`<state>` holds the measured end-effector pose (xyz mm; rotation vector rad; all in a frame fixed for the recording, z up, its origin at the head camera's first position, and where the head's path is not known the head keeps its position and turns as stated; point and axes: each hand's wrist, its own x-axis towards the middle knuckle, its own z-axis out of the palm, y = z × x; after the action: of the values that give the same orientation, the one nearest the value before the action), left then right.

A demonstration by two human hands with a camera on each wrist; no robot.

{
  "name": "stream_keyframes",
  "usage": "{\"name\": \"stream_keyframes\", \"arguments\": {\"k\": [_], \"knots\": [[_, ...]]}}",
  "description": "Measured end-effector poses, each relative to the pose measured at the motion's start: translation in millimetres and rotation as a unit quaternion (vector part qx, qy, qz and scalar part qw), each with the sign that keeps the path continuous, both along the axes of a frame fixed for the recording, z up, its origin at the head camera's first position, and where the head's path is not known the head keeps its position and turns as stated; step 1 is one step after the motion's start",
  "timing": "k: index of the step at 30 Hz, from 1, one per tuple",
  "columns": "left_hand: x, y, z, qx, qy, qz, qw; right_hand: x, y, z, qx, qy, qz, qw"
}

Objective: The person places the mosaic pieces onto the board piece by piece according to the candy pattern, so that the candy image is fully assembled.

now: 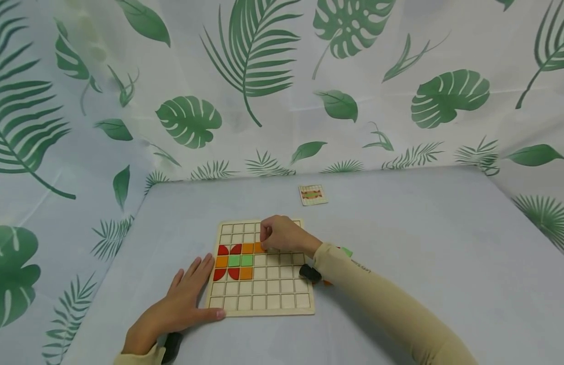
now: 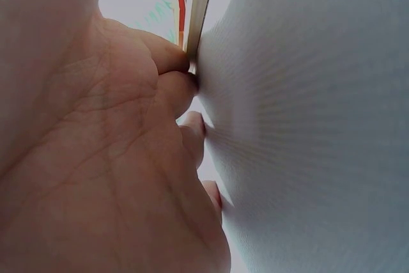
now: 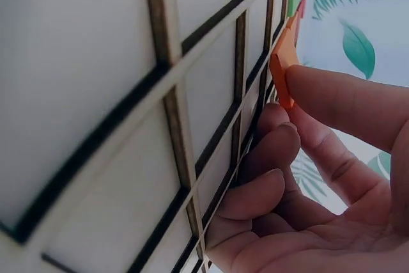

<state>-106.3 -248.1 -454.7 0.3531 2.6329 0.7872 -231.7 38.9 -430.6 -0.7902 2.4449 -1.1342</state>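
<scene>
A square wooden grid board (image 1: 273,289) lies on the table, with red quarter-round, orange square and green square tiles filling cells on its left side. My right hand (image 1: 284,234) is over the board's upper middle. In the right wrist view, its thumb and index finger pinch an orange square tile (image 3: 283,68) at a cell beside the other tiles, while the remaining fingers curl against the grid. My left hand (image 1: 183,299) lies spread at the board's left edge, fingers straight. Its thumb touches the lower left corner, and in the left wrist view its fingertips meet the board's side (image 2: 200,11).
Behind the board lies a small pattern card (image 1: 312,194) with a red, orange and green design. Loose tiles (image 1: 346,251) lie right of the board, partly hidden by the right forearm. A leaf-printed cloth (image 1: 282,101) hangs behind the table.
</scene>
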Motion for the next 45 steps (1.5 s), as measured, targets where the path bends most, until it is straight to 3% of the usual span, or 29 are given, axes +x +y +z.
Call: {"name": "stream_keyframes", "arguments": {"k": [7,13,24,33,45], "knots": [[-0.4,0.7,-1.1,-0.002,0.0,0.002,1.0,0.2,-2.1,-2.9,0.019,0.035,-0.004,0.9992],[0.1,-1.2,-6.2,0.001,0.014,0.0,0.9999,2.7,-1.8,-4.2,0.023,0.031,-0.005,0.9992],[1.7,-0.1,-8.4,0.007,0.02,0.003,0.9998,7.9,12.7,1.1,-0.018,-0.052,0.011,0.9984],[1.4,1.0,-7.1,-0.002,0.016,0.006,0.9999,25.4,24.5,10.5,-0.061,-0.11,0.01,0.992],[0.5,1.2,-7.3,-0.006,0.009,0.006,0.9999,41.2,57.7,11.5,-0.064,-0.121,0.032,0.9901]]}}
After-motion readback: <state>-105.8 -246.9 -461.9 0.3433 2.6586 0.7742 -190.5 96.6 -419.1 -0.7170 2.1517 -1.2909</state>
